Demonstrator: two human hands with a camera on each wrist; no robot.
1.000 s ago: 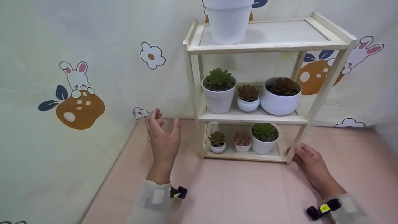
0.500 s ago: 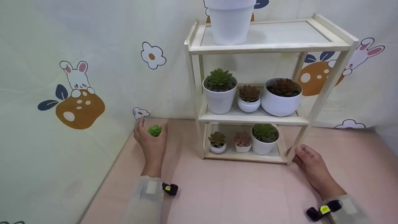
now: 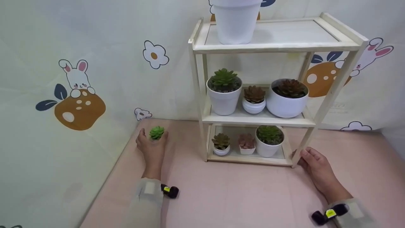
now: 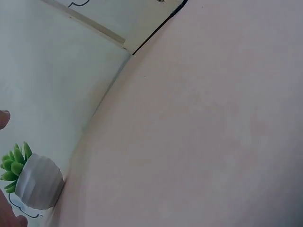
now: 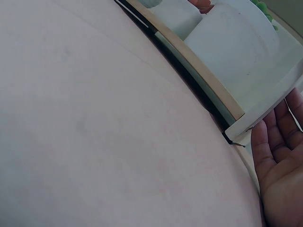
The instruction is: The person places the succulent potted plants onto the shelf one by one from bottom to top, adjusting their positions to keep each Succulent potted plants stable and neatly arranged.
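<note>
A small succulent with bright green leaves (image 3: 157, 132) stands near the table's far left corner. Its ribbed white pot (image 4: 40, 182) shows in the left wrist view. My left hand (image 3: 152, 150) is around this plant, thumb on one side and fingers on the other; in the left wrist view a gap shows between a fingertip (image 4: 4, 118) and the pot. My right hand (image 3: 319, 167) holds the front right leg of a pale wooden three-tier shelf (image 3: 275, 48) near its foot. Parts of those fingers are hidden behind the leg.
A big white pot (image 3: 235, 25) stands on the top tier. The middle tier carries a green succulent (image 3: 224, 101) and two brown ones. Below are a small brownish succulent (image 3: 221, 144), a pink one (image 3: 246, 145) and a green one (image 3: 269, 144). A patterned sheet (image 3: 95, 38) hangs behind.
My left hand has moved left and down, from a raised pose beside the shelf to around the small green succulent, its thumb and fingers coming closer together. My right hand has stayed at the leg.
</note>
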